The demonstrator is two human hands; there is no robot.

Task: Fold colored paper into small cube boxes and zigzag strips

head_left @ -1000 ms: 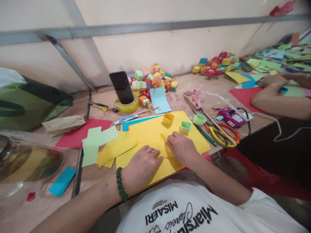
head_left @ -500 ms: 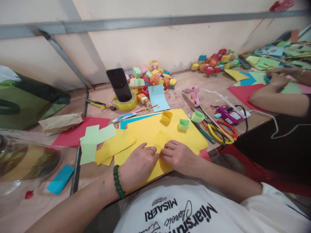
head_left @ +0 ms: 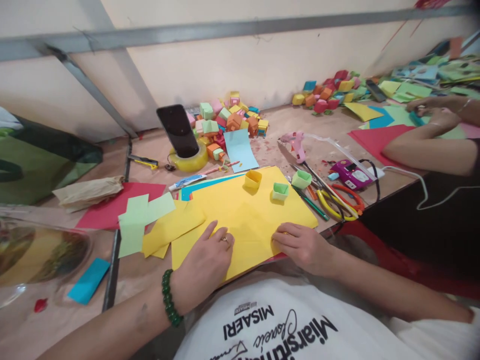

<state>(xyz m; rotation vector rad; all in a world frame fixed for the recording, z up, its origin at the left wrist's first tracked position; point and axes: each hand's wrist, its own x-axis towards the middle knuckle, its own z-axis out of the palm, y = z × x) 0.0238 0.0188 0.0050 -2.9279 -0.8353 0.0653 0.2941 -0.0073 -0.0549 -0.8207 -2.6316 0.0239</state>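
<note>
My left hand (head_left: 205, 261) rests on the large yellow sheet (head_left: 228, 205), index finger stretched forward, the others slightly bent and apart. To its right, my right hand (head_left: 305, 248) lies near the sheet's front right edge, fingers together and curled down; what they hold, if anything, is hidden. Between the hands shows yellow paper with faint creases, hard to tell from the sheet below. Beyond them stand a small yellow paper box (head_left: 253, 179) and a small green one (head_left: 280, 191); another green box (head_left: 301, 178) sits at the sheet's right edge.
Yellow strips (head_left: 176, 225) and green strips (head_left: 133, 222) lie left. A phone (head_left: 178, 130) leans in a tape roll (head_left: 189, 161) before piled paper cubes (head_left: 234, 117). Rightward are a pink glue gun (head_left: 297, 146), scissors (head_left: 332, 205), a purple power block (head_left: 352, 175) and another person's hands (head_left: 437, 114).
My hands, fingertips close together before, have moved apart: the left one leftward, the right one rightward. The whole view has shifted slightly.
</note>
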